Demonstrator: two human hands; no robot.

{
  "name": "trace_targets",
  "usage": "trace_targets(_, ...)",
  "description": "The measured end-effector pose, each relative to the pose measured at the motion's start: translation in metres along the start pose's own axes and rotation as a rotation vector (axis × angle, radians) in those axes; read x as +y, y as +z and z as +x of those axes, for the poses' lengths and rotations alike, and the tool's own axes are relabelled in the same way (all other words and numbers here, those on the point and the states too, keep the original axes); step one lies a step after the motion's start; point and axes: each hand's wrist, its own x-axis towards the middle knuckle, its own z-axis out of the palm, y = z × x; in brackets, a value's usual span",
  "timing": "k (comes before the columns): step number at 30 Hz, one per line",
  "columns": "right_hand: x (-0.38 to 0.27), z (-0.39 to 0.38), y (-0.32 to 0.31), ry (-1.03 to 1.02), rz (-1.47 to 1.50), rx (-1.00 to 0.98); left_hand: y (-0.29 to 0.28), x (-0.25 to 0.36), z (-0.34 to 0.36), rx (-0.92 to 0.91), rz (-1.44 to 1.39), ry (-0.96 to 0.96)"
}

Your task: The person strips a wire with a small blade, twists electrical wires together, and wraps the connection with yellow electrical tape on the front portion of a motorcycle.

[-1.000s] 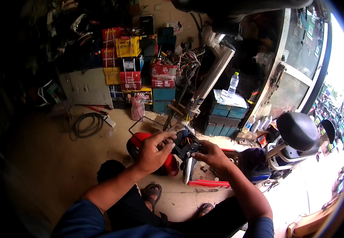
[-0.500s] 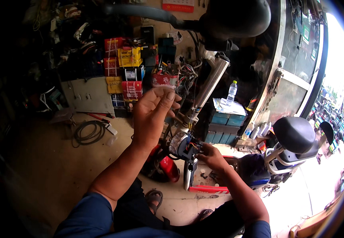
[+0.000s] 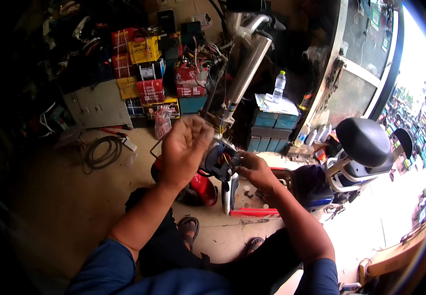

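Resting below the silver tube, near the middle of the view, a black housing is held at its right edge by the right hand. That edge is pinched between thumb and forefinger; the other fingers are partly hidden, and their exact pose cannot be told. The housing is dull and dark, irregular in outline, with an uneven, hollowed face; its finer shapes are lost in shadow. Thin wires, orange and red among them, are bunched across that face, and yellow strands are seen above it, toward the tube's lower end.

The left hand is raised just to the left of the housing. Its fingers are curled loosely toward the palm and blurred at the tips; whether anything small is pinched there cannot be told.

Below and to the left, a red fender is partly covered by the left forearm. To the right, a footboard is edged in red, and small dark pieces are scattered on it. Farther right, a black seat is seen, and a coiled hose is laid on the floor at left.
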Motion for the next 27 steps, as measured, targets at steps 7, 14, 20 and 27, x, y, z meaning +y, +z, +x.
trace_targets(7, -0.02, -0.009, 0.006, 0.083, -0.049, -0.063, -0.007, -0.022, -0.034, -0.193, 0.456, -0.013)
trace_targets(14, -0.022, -0.009, 0.011, 0.06, -0.084, -0.063, -0.021, -0.035, -0.048, -0.155, 0.565, 0.097)
trace_targets(20, -0.029, -0.013, 0.02, 0.165, 0.074, -0.13, -0.018, -0.032, -0.082, -0.065, 0.217, -0.192)
trace_targets(27, -0.048, -0.022, 0.041, 0.219, 0.275, -0.186, -0.028, -0.022, -0.077, 0.122, 0.001, -0.255)
